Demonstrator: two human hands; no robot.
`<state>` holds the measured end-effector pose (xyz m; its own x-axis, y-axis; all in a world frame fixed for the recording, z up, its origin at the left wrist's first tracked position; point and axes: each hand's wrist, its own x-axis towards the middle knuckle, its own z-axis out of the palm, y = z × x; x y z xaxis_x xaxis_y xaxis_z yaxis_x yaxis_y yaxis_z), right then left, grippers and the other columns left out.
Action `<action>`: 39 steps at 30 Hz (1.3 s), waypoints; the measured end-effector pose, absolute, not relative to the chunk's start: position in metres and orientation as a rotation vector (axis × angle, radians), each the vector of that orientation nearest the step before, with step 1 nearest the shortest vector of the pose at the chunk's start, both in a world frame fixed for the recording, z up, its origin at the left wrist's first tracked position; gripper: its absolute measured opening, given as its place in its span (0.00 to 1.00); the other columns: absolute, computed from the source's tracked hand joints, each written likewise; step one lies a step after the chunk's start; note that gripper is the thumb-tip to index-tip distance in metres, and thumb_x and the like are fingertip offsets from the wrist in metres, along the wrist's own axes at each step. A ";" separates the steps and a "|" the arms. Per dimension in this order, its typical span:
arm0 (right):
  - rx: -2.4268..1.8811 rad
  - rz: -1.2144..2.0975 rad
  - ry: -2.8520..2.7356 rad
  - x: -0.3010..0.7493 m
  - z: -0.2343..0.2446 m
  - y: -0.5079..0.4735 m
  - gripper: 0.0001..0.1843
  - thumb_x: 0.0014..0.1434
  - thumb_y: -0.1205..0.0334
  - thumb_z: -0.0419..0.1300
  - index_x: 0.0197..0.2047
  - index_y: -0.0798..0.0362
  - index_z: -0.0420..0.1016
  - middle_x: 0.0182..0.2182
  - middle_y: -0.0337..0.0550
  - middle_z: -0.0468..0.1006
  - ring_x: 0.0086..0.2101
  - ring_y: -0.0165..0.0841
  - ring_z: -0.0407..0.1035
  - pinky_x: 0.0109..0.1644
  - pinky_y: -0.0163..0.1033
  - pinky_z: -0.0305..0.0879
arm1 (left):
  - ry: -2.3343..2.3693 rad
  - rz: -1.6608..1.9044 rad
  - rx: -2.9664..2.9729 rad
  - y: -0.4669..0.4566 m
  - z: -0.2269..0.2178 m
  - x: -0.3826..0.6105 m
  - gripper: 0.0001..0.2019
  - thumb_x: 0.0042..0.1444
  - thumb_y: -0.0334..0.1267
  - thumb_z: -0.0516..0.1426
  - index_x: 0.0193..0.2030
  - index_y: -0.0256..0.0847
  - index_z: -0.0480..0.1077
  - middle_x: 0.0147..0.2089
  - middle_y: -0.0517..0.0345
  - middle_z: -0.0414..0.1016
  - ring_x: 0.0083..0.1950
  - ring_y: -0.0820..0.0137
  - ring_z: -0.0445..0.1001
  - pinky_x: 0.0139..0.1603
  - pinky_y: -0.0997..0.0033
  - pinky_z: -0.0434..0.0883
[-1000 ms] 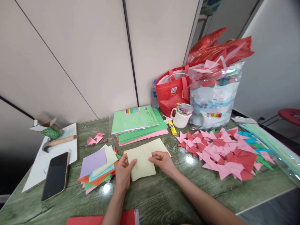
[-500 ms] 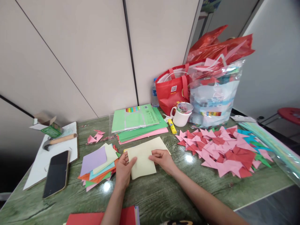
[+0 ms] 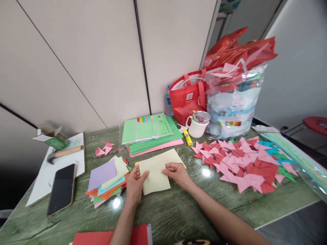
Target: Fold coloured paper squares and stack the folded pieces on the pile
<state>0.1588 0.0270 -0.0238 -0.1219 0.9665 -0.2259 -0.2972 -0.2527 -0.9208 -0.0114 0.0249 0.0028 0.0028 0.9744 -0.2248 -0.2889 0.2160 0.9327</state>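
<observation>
Between my two hands is a square sheet of pale yellow paper (image 3: pixel 155 178), tilted up off the table. My left hand (image 3: pixel 135 182) pinches its left edge, thumb on the near face and fingers behind. At the right edge, my right hand (image 3: pixel 178 173) pinches the same sheet between thumb and fingers. Another pale yellow sheet (image 3: pixel 175 157) lies on the table behind it, partly hidden by the held one. Left of my left hand rests a fanned stack of coloured paper squares (image 3: pixel 102 175), a purple one on top.
Folded paper pieces (image 3: pixel 245 163) are heaped on the right. Green paper packs (image 3: pixel 148 131), a glue stick (image 3: pixel 187 137), a white mug (image 3: pixel 198 126) and bags (image 3: pixel 189 98) stand behind. A phone (image 3: pixel 61 189) and hammer (image 3: pixel 65 153) lie left; red paper (image 3: pixel 93 238) is at the front edge.
</observation>
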 end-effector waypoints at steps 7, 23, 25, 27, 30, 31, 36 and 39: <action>-1.066 1.608 -0.918 0.159 -0.024 0.027 0.19 0.34 0.51 0.67 0.27 0.56 0.72 0.19 0.36 0.74 0.21 0.30 0.68 0.25 0.34 0.64 | 1.121 1.197 0.828 0.025 0.005 -0.011 0.21 0.39 0.35 0.63 0.42 0.37 0.66 0.37 0.50 0.77 0.33 0.63 0.76 0.33 0.66 0.73; -1.098 1.611 -0.907 0.158 -0.020 0.027 0.19 0.33 0.50 0.67 0.23 0.55 0.68 0.16 0.34 0.71 0.21 0.29 0.66 0.27 0.35 0.64 | 1.125 1.215 0.844 0.025 0.004 -0.011 0.20 0.39 0.35 0.63 0.42 0.37 0.66 0.37 0.50 0.78 0.36 0.62 0.76 0.35 0.65 0.73; -1.085 1.618 -0.904 0.158 -0.019 0.026 0.19 0.33 0.50 0.67 0.21 0.55 0.66 0.16 0.33 0.70 0.20 0.29 0.65 0.27 0.35 0.64 | 1.112 1.219 0.840 0.024 0.004 -0.010 0.21 0.39 0.36 0.63 0.43 0.37 0.67 0.37 0.50 0.78 0.36 0.61 0.76 0.35 0.65 0.73; -1.082 1.621 -0.898 0.158 -0.017 0.026 0.19 0.33 0.50 0.67 0.20 0.56 0.66 0.16 0.33 0.69 0.20 0.28 0.65 0.27 0.35 0.64 | 1.107 1.213 0.834 0.024 0.004 -0.010 0.19 0.40 0.36 0.62 0.42 0.36 0.68 0.37 0.50 0.78 0.36 0.61 0.76 0.35 0.64 0.73; -1.092 1.609 -0.885 0.159 -0.015 0.026 0.19 0.33 0.50 0.67 0.20 0.56 0.67 0.15 0.33 0.69 0.19 0.27 0.64 0.26 0.34 0.63 | 1.109 1.169 0.825 0.024 0.006 -0.011 0.16 0.41 0.36 0.62 0.39 0.36 0.69 0.36 0.51 0.78 0.35 0.62 0.76 0.34 0.66 0.73; -1.097 1.602 -0.879 0.159 -0.014 0.026 0.19 0.33 0.50 0.67 0.20 0.56 0.67 0.15 0.32 0.68 0.19 0.27 0.64 0.25 0.34 0.63 | 1.107 1.142 0.821 0.023 0.007 -0.012 0.15 0.42 0.36 0.62 0.39 0.37 0.70 0.36 0.52 0.78 0.35 0.62 0.76 0.33 0.66 0.72; -1.125 1.578 -0.866 0.161 -0.012 0.027 0.21 0.31 0.49 0.68 0.20 0.56 0.67 0.16 0.34 0.71 0.20 0.28 0.65 0.25 0.34 0.64 | 1.065 1.003 0.838 0.022 0.012 -0.015 0.17 0.41 0.37 0.62 0.41 0.36 0.71 0.35 0.50 0.78 0.34 0.62 0.76 0.33 0.66 0.72; -1.107 1.608 -0.881 0.163 -0.012 0.027 0.21 0.32 0.49 0.68 0.21 0.57 0.68 0.16 0.35 0.72 0.20 0.28 0.66 0.26 0.35 0.65 | 1.066 0.944 0.835 0.021 0.013 -0.017 0.18 0.40 0.38 0.63 0.40 0.35 0.72 0.34 0.49 0.78 0.32 0.62 0.76 0.33 0.66 0.72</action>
